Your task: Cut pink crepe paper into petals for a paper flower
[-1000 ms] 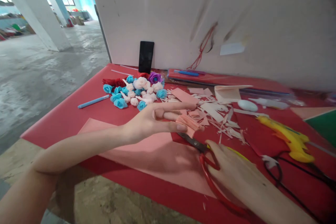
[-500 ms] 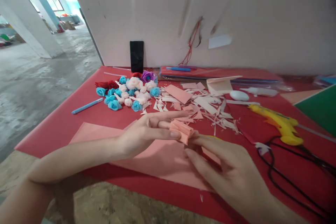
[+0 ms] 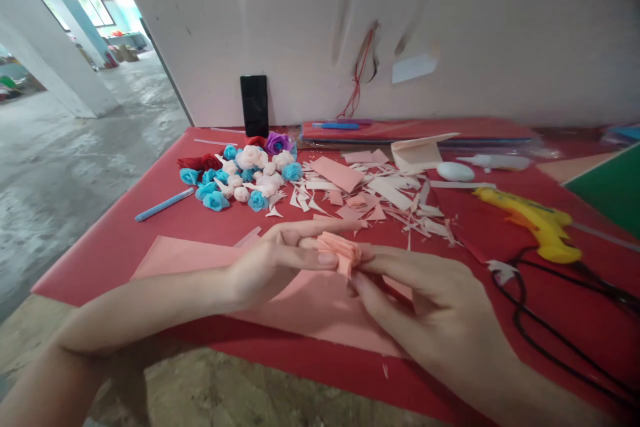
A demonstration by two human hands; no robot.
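Observation:
Between both hands is a small folded bundle of peach crepe paper [image 3: 341,251], with pleats along its top. My left hand [image 3: 280,250] pinches its left side, thumb in front and index finger stretched out behind. My right hand [image 3: 425,300] holds the right and lower edge between thumb and fingers; some of its fingertips are hidden behind the paper. Under the hands lies a large pink paper sheet [image 3: 320,313] on the red table cover [image 3: 100,240]. Just beyond them are pink and white paper scraps [image 3: 390,193].
Paper flowers [image 3: 250,173] in blue, white, red and purple are heaped at the back left, near a blue pen [image 3: 164,204]. A black phone [image 3: 255,107] leans on the wall. At right lie a yellow glue gun [image 3: 535,220] with black cable, a white egg-shaped object [image 3: 455,171] and green board [image 3: 610,190].
The crepe paper has turned a little in my fingers, and its pleats look more bunched. My right fingers have closed in on its right edge. The camera view has shifted slightly.

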